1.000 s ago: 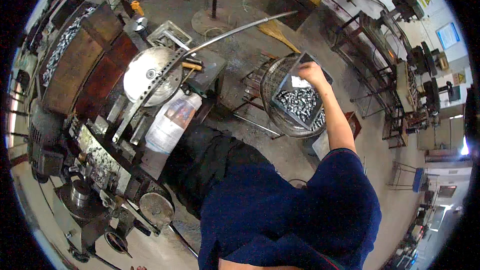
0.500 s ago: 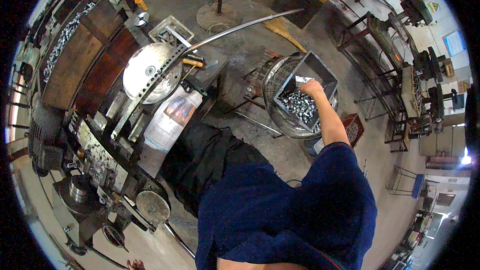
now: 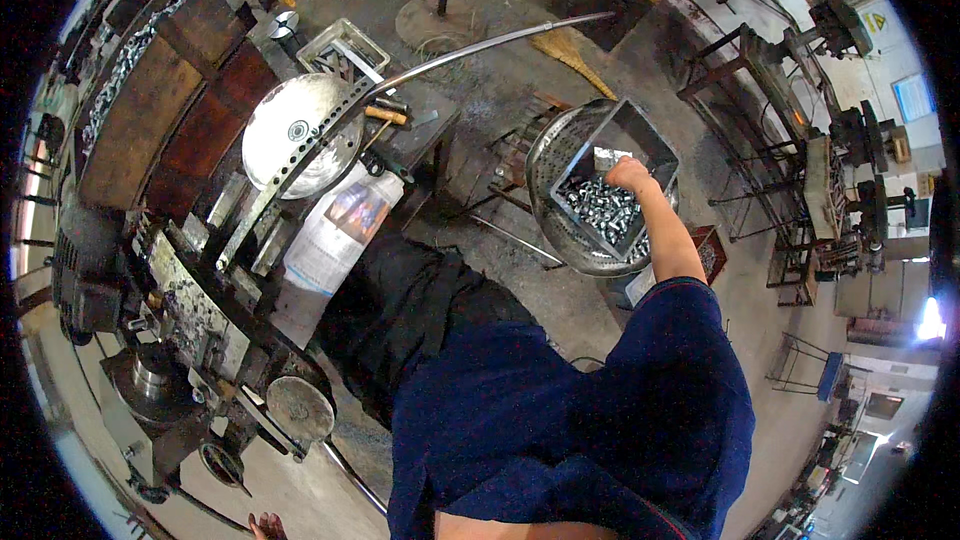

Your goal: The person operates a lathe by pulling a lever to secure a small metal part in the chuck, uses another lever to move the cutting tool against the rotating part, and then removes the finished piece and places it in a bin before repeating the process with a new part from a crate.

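Note:
My right hand [image 3: 629, 174] reaches into a grey rectangular bin [image 3: 648, 133]. Its fingers are closed on a shiny flat metal piece [image 3: 607, 157]; the gripped end is hidden. Just below the hand, many small shiny cylindrical metal parts [image 3: 608, 212] fill the near portion of the bin. The bin leans inside a round perforated metal basin [image 3: 545, 162], where more parts lie beside its near corner. At the bottom left edge, only the fingers of my left hand [image 3: 267, 527] show, apart and holding nothing visible, close to the end of a machine lever [image 3: 215, 512].
To my left is a machine bench with a round metal disc [image 3: 300, 125], a long curved metal bar [image 3: 440, 62], a hammer [image 3: 385, 115] and a newspaper [image 3: 340, 225]. A broom [image 3: 575, 62] lies beyond the basin. A red-brown box [image 3: 712, 252] stands right of it.
The view has shifted slightly. My right hand stays in the bin with the flat metal piece, and more of my left fingers shows at the bottom edge.

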